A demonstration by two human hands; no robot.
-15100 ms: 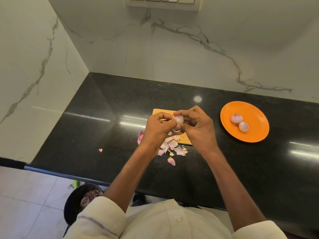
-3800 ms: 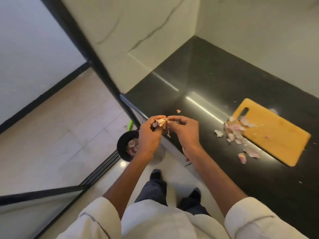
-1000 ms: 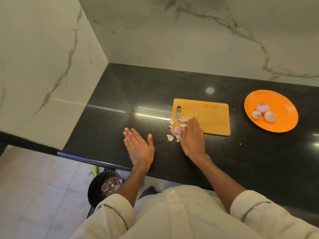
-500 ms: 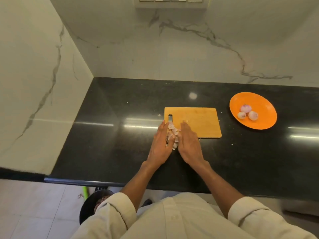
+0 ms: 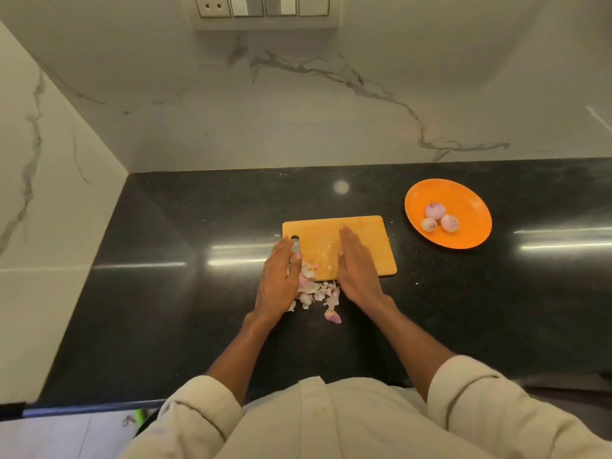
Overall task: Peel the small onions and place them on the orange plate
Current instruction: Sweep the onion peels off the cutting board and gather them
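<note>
Three peeled small onions (image 5: pixel 440 218) lie together on the orange plate (image 5: pixel 470 226) at the right of the black counter. A heap of pink onion skins (image 5: pixel 316 289) lies at the near left corner of the wooden cutting board (image 5: pixel 361 233). My left hand (image 5: pixel 280 279) stands on edge with straight fingers on the left of the skins, touching them. My right hand (image 5: pixel 357 266) lies with straight fingers on the board, to the right of the skins. Neither hand holds anything.
The black counter (image 5: pixel 165 293) runs into a corner of white marble walls at the left and back. A switch panel (image 5: pixel 261 8) sits high on the back wall. Below the counter's near edge a green object (image 5: pixel 140 417) shows on the floor.
Both hands have spread apart a little and slid farther up onto the board, with the skins between them. The camera view has tilted up and nearer.
</note>
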